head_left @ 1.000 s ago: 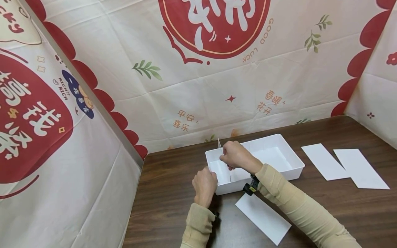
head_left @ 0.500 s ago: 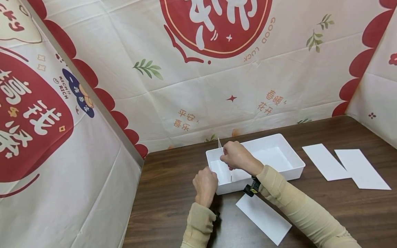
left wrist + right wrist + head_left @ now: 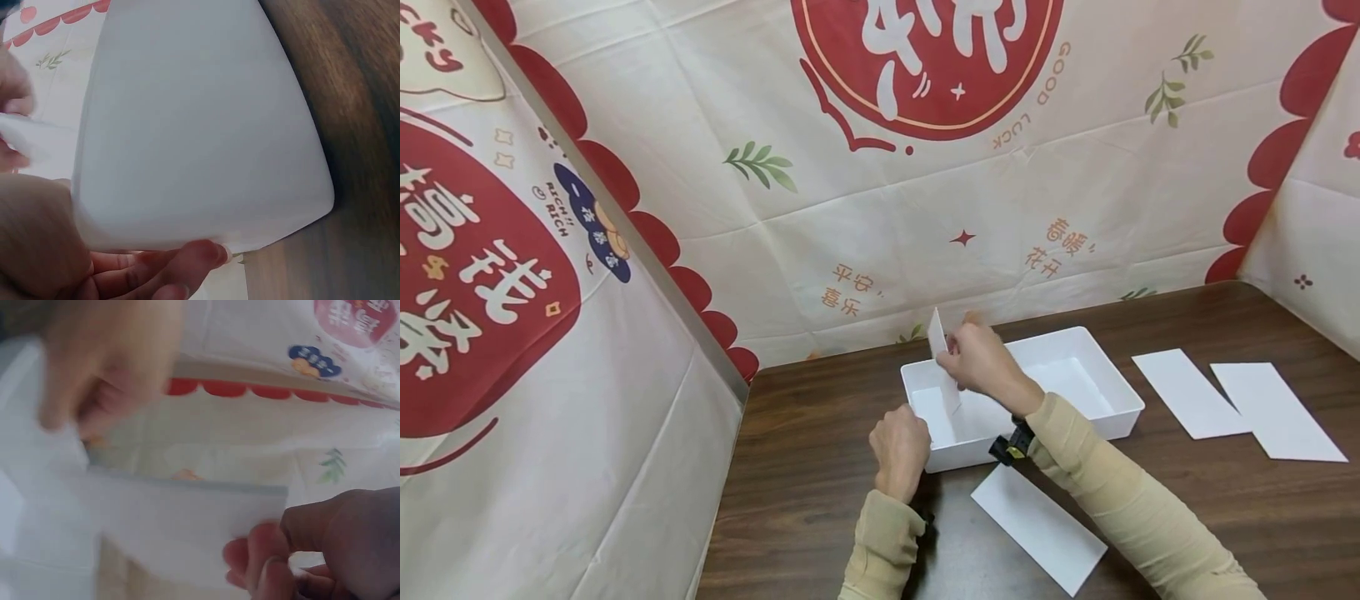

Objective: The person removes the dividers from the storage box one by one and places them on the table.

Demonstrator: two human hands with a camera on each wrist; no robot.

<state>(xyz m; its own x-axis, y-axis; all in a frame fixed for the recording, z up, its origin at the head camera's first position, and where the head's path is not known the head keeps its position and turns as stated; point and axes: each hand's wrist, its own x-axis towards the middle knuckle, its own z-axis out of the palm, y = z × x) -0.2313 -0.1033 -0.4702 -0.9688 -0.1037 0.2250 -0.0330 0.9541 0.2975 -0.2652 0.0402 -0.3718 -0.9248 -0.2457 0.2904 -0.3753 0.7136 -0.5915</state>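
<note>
At its front left corner, the white plastic storage box (image 3: 970, 454) is gripped by my left hand (image 3: 901, 446). The left wrist view shows the box wall (image 3: 200, 137) up close, with fingers (image 3: 200, 253) curled at its edge. My right hand (image 3: 988, 358), over the box's left part, pinches a thin white divider panel (image 3: 937, 335) between thumb and fingers. The panel stands upright across the box, its upper part above the back rim and its lower part inside. In the right wrist view the panel (image 3: 181, 531) runs from my right fingertips (image 3: 269, 537) towards the left hand.
A loose white panel (image 3: 1039, 530) lies on the wooden table (image 3: 805, 500) in front of the box, beneath the right forearm. Two more white panels, a left one (image 3: 1187, 393) and a right one (image 3: 1277, 410), lie to the right. A printed cloth (image 3: 850, 225) hangs behind.
My right hand has risen slightly with the divider panel, which now stands higher above the back rim. The left hand keeps its grip on the storage box.
</note>
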